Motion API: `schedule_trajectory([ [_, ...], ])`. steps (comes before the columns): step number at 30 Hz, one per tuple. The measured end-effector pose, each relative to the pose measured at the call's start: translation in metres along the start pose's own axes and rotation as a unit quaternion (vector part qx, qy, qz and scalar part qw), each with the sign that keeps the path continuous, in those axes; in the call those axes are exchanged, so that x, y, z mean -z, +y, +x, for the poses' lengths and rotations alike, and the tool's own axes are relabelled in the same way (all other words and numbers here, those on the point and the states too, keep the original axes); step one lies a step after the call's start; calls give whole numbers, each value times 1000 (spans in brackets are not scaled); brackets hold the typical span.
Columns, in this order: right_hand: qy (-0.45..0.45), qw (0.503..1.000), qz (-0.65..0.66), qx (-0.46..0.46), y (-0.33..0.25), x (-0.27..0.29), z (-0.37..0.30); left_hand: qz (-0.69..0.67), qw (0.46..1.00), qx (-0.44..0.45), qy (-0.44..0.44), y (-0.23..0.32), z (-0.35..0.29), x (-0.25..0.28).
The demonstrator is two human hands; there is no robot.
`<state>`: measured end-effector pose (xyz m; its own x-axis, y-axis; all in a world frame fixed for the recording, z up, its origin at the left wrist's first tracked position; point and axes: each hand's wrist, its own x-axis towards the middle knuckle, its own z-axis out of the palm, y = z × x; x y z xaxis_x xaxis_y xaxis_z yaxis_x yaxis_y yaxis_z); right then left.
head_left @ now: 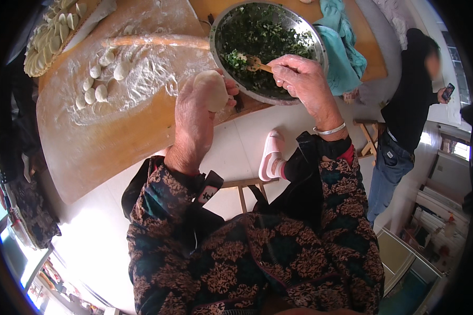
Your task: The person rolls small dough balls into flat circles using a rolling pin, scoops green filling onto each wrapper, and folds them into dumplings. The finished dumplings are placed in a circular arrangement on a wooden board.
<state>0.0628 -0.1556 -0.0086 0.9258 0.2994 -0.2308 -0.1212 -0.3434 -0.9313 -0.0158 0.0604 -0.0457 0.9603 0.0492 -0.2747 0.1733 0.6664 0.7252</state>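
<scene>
Near the surface's point(374, 58) near edge, left hand point(191, 107) cradles dough round point(211, 90), right hand point(301, 77) grips wooden spoon point(258, 64); tilting it could spill greens point(236, 59).

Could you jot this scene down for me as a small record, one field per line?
Left hand: holds a round dough wrapper
Right hand: grips a wooden utensil, its head at the chopped green filling
Container: round metal bowl holding that filling
Work surface: floured, with a rolling pin and small dough lumps
Upper left: tray of shaped dough pieces
Right of bowl: teal cloth
Bystander: dark top, phone in hand
</scene>
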Motion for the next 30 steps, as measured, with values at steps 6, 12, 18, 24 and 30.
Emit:
schedule_trajectory([
  [6, 57, 995, 82, 28, -22, 10, -12, 31, 995, -91, 39, 19, 15, -23],
  [12, 117, 976, -47, 179, -30, -6, -28, -171, 985, -22, 13, 16, 27, -57],
  [18, 153, 885, -265, 351, -18, -28, -32, -239, 971, -3, 14, 12, 31, -60],
  [24, 129, 799, -381, 448, -9, -46, -35, -256, 966, 5, 30, 18, 28, -50],
  [30, 91, 784, -413, 453, -8, -57, -38, -251, 967, 6, 47, 23, 23, -44],
])
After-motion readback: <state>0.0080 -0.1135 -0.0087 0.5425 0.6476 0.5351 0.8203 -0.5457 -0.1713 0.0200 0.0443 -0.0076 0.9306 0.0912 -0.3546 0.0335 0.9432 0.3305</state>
